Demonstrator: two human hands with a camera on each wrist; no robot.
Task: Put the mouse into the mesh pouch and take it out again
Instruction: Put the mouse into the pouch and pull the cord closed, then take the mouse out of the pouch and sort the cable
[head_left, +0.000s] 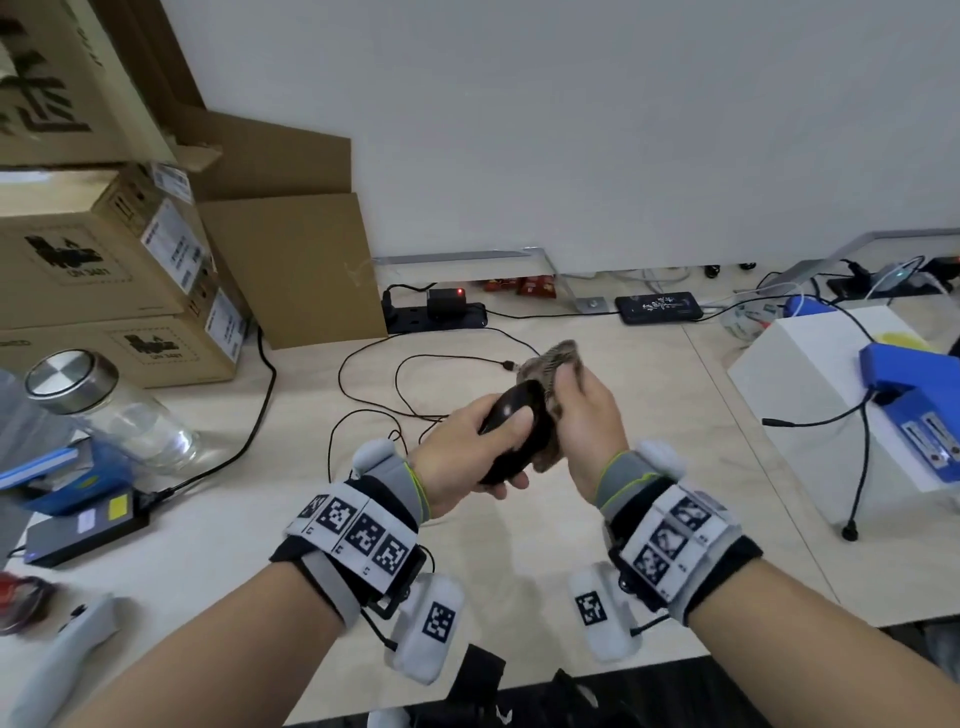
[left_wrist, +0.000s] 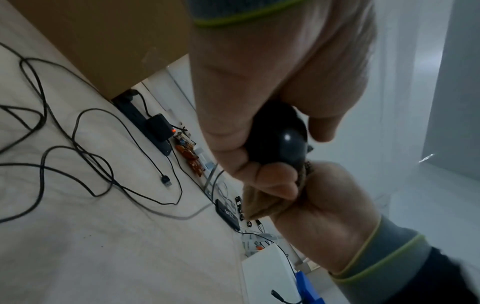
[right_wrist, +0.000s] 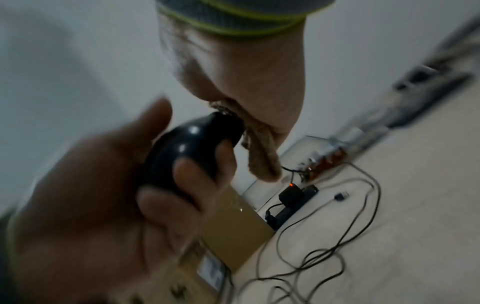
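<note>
The mouse (head_left: 514, 431) is a glossy black, rounded oval with small highlights on its shell, held in the air above the pale table (head_left: 260, 545). The left hand (head_left: 467, 457) wraps it, thumb across the top and fingers curled underneath. Its far end touches the mesh pouch (head_left: 553, 364), a crumpled brownish-grey net (the weave shows plainly only in the head view), which the right hand (head_left: 589, 431) grips bunched in its fingers. How far the mouse sits inside the pouch cannot be told.
</note>
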